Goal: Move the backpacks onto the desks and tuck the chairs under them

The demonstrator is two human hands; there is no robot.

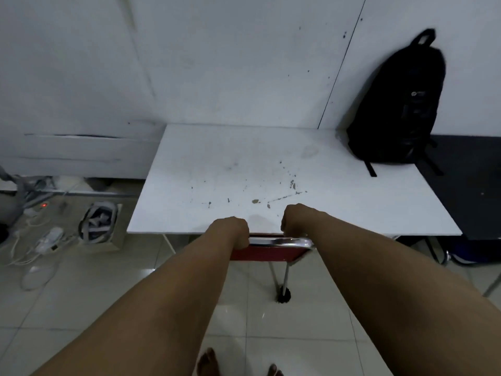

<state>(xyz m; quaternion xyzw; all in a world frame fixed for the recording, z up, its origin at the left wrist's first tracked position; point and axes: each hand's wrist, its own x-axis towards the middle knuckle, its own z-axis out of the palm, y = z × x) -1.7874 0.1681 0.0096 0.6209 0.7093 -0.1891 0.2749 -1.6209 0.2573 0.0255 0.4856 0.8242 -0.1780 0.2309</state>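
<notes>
Both hands were seen on the chrome top rail of the red chair (267, 252). The left hand (230, 229) was curled over the rail's left end, the right hand (294, 219) over its right part; the fingers themselves were mostly hidden behind the knuckles, but both were judged to be gripping the rail. The chair back was sitting right at the near edge of the white counter (217, 172), with the seat hidden underneath, so the chair was taken as nearly or fully tucked in. One chair leg (284, 280) with a black foot was visible on the tiled floor (271, 335).

The black backpack (401, 104) was already up on the counter, at the far right corner, standing upright and leaned against the wall (217, 63). Its straps were trailing onto the counter top.

Risks judged from here:
- Knuckles could be pinched between rail and counter edge if the push was carried on; the gap looked close to nil.
- The counter could be jolted by a hard shove, and the leaning backpack tipped over.
- Bare feet (208, 362) were close behind the chair legs, so toes could be caught if it was dragged back.
- Cables and a power strip (40, 207) were lying on the floor to the left, a trip hazard on stepping away.
</notes>
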